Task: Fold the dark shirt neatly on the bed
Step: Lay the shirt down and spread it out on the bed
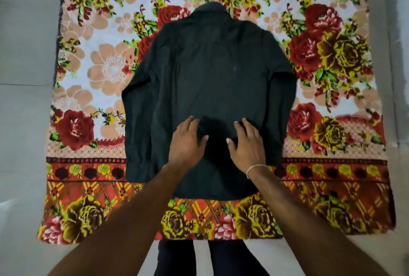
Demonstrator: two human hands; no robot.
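The dark shirt (210, 72) lies flat and back up on the flowered blanket (93, 72), collar at the far end and hem toward me. Its sleeves run down along both sides of the body. My left hand (188, 140) rests palm down on the lower middle of the shirt with its fingers spread. My right hand (246, 143) lies flat beside it, a short gap between the two, a thin pale band on its wrist. Neither hand grips the cloth.
The blanket is spread over a pale grey floor (24, 54) that shows on both sides and near me. My legs in dark trousers (177, 260) stand at the blanket's near edge.
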